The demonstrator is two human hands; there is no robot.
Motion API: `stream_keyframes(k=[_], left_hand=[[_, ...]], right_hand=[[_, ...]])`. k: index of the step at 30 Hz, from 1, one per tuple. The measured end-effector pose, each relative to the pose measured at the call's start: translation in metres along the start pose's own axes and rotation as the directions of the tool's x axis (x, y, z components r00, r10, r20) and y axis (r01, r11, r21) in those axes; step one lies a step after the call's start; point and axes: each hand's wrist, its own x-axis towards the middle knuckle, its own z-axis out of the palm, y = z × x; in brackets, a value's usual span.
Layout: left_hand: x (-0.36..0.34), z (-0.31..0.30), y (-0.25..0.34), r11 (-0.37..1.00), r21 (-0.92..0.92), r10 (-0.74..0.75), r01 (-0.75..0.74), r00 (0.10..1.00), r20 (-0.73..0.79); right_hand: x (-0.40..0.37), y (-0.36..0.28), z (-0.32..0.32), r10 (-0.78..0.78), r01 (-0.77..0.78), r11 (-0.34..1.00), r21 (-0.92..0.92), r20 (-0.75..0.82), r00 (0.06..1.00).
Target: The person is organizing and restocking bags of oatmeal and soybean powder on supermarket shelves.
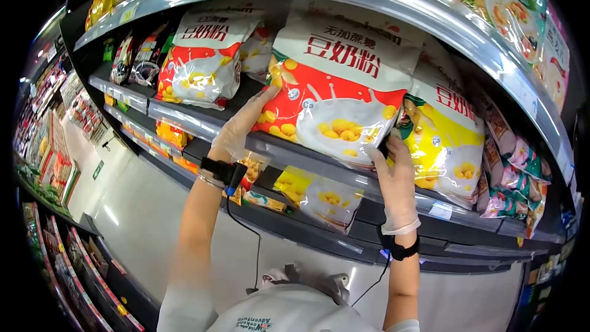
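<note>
The large red-and-white plastic bag of soy milk powder [344, 95] stands at the front of the grey shelf with a metal-look edge [184, 120], its face tipped back slightly and its lower part overlapping that edge. The right grip [396, 175], in a thin clear glove, is clamped on the lower right corner, thumb in front. The left grip [243, 122], gloved alike, presses the left side; whether its fingers curl behind, I cannot tell. Supporting both sides low and evenly should suit such a soft pack, since uneven pressure could twist it. The yellow-and-white plastic bag [448, 147] sits close beside the right fingers, so moving them gently there would avoid nudging it.
</note>
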Motion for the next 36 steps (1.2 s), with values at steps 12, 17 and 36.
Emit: stream_keyframes(k=[12, 17, 36], left_hand=[[-0.022, -0.019, -0.019, 0.636, 0.515, 0.534, -0.574, 0.810, 0.243], [-0.016, -0.006, 0.004, 0.998, 0.022, 0.055, -0.056, 0.997, 0.061], [-0.010, -0.004, 0.020, 0.998, -0.031, 0.053, -0.050, 0.994, 0.095]], right_hand=[[0.001, -0.008, 0.013, 0.012, 0.041, 0.941, -0.337, 0.153, 0.988], [0.000, 0.009, 0.007, -0.126, 0.215, 0.895, -0.392, 0.242, 0.962], [0.021, 0.001, 0.001, -0.558, 0.490, 0.693, -0.528, 0.037, 0.829]])
